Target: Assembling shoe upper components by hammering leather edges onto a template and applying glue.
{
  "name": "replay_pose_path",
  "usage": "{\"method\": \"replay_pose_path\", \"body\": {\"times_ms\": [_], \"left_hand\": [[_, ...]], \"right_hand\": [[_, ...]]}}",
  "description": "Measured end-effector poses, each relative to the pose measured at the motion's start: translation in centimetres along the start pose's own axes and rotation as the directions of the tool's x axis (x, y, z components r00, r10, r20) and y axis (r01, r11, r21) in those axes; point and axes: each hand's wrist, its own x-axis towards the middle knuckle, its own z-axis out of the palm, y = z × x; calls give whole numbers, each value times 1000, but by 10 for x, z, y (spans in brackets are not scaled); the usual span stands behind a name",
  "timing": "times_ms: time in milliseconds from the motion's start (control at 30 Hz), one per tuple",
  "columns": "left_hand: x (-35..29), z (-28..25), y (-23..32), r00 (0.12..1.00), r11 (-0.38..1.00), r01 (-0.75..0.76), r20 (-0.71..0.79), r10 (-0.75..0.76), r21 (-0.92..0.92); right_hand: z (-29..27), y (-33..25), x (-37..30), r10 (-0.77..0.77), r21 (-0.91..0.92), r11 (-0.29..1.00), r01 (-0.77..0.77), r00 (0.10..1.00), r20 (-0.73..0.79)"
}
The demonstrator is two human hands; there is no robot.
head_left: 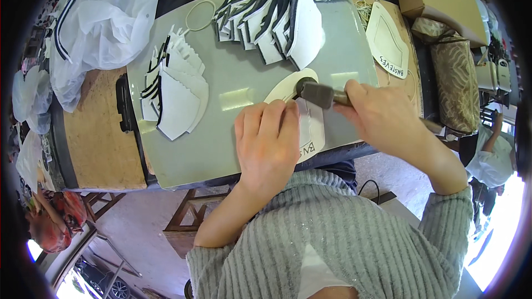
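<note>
Left hand [267,143] lies flat, fingers together, pressing one white template [299,112] at the near right of the grey worktop [233,86]. Right hand [382,119] is clamped on one dark sponge brush [317,93] touching the template. Two stacks of cut pieces: left [174,97] and far [271,19].
</note>
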Motion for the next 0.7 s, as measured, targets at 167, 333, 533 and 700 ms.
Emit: {"method": "replay_pose_path", "body": {"times_ms": [167, 333, 533, 700], "left_hand": [[1, 1, 0, 1000, 999, -10, 6, 10, 33], [-1, -2, 1, 1000, 1000, 7, 1, -7, 12], [-1, 2, -3, 1000, 1000, 31, 5, -31, -3], [1, -5, -1, 991, 986, 136, 7, -136, -95]], "right_hand": [[-6, -2, 2, 44, -100, 995, -27, 984, 175], [-16, -9, 1, -42, 16, 999, 42, 999, 14], [-4, 1, 6, -68, 74, 995, 70, 997, -32], [5, 1, -1, -45, -39, 998, 46, 999, 31]]}}
